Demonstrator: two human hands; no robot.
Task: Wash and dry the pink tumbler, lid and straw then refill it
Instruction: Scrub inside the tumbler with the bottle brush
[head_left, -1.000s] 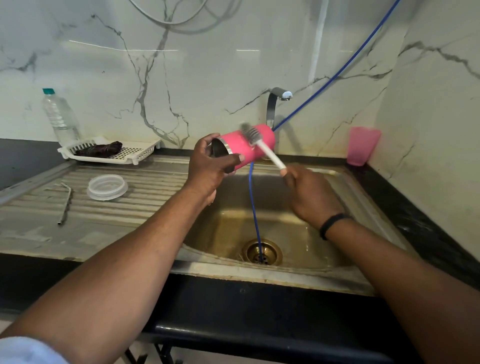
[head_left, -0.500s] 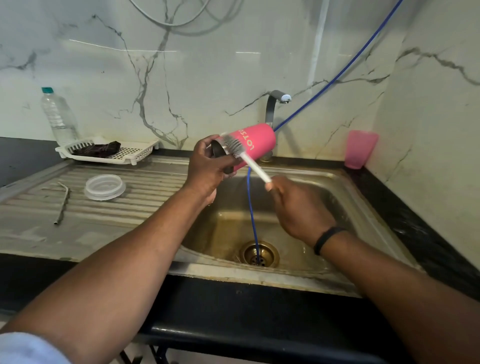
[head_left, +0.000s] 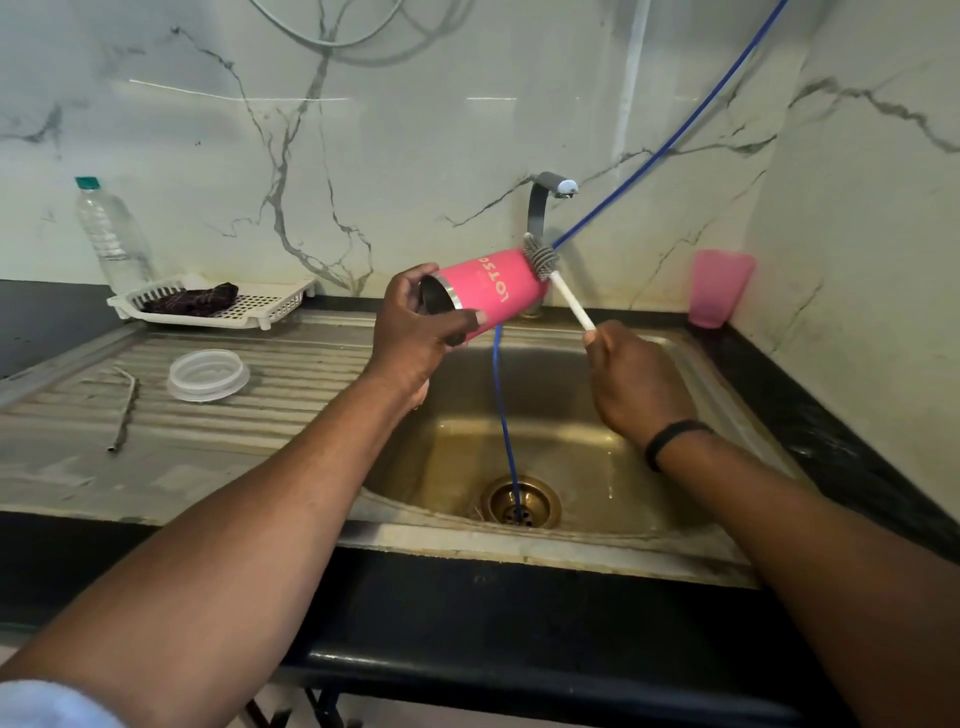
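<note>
My left hand (head_left: 415, 332) grips the pink tumbler (head_left: 493, 291) at its steel rim and holds it on its side above the sink (head_left: 561, 441), mouth towards me. In my right hand (head_left: 634, 384) is the white handle of a bottle brush (head_left: 543, 262), whose grey bristles press on the tumbler's base end. The clear lid (head_left: 208, 374) lies flat on the ribbed drainboard (head_left: 291, 384). The metal straw (head_left: 124, 410) lies further left on the same drainboard.
A tap (head_left: 545, 202) stands behind the sink, and a blue hose (head_left: 501, 410) runs from the upper right down into the drain. A pink cup (head_left: 719, 293) sits at the back right corner. A white rack with a dark cloth (head_left: 208, 304) and a water bottle (head_left: 111, 239) stand back left.
The brush head slid from near the tumbler's rim along the pink body to its base end. My right hand moved right with it. The left hand kept its hold.
</note>
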